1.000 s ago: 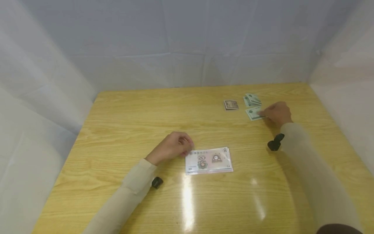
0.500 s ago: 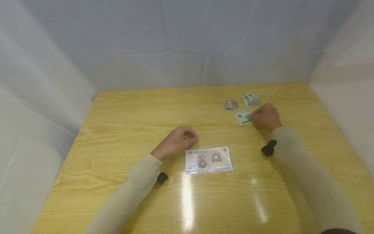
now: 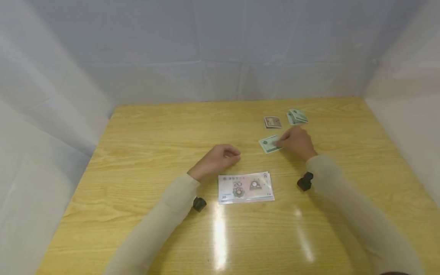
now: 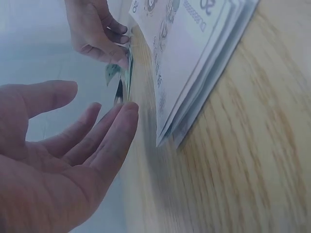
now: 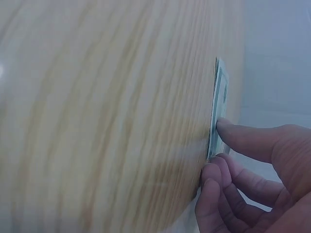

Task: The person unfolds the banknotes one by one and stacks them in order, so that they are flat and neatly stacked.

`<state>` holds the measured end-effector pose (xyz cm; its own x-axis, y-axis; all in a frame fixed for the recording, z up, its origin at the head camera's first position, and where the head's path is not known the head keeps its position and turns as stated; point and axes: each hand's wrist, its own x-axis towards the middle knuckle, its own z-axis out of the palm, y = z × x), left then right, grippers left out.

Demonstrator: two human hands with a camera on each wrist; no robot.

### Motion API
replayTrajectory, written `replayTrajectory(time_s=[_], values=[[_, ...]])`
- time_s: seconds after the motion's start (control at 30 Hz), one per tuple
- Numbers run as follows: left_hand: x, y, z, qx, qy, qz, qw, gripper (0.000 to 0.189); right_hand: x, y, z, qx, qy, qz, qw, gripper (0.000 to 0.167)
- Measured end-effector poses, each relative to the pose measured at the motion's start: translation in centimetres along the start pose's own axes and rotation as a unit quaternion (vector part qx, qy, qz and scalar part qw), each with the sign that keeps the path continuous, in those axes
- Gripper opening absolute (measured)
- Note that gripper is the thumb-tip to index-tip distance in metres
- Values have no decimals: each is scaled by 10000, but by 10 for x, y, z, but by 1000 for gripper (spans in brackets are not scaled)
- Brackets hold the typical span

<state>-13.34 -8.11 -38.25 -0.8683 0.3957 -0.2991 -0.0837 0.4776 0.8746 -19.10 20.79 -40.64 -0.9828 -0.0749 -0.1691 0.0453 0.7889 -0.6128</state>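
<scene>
Between thumb and fingers my right hand [image 3: 297, 143] pinches the right end of a folded green banknote [image 3: 269, 144], low over the table. In the right wrist view the thumb lies on the face of the green note [image 5: 221, 97] and the fingers are curled at its edge. My left hand [image 3: 218, 159] hovers just behind a stack of pale 20 banknotes [image 3: 245, 187], holding nothing. The left wrist view shows its fingers [image 4: 109, 141] loosely bent, thumb apart, beside the corner of the pale stack [image 4: 189, 63].
Behind the right hand lie another folded green banknote [image 3: 297, 116] and a folded brown banknote [image 3: 273, 122]. All rest on a wooden table [image 3: 154, 141] with pale cloth [image 3: 220, 46] hanging behind and at both sides.
My right hand has carried the green banknote leftward and a little nearer, away from the other green one. My left hand has shifted right and farther back, off the corner of the stack.
</scene>
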Motion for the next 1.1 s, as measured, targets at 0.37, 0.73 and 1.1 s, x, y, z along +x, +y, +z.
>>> replayTrajectory(time_s=[0.37, 0.73, 1.1], values=[[13, -1, 4, -1122, -239, -521, 9920, 40, -3, -21, 22, 149, -109, -11, 9998, 29], [18, -2, 3, -2708, -564, -731, 9582, 43, -5, -35, 34, 68, -147, -121, 9998, 29], [19, 3, 6, -3410, -157, -856, 9360, 44, -10, -43, 39, 80, -125, -196, 9997, 29]])
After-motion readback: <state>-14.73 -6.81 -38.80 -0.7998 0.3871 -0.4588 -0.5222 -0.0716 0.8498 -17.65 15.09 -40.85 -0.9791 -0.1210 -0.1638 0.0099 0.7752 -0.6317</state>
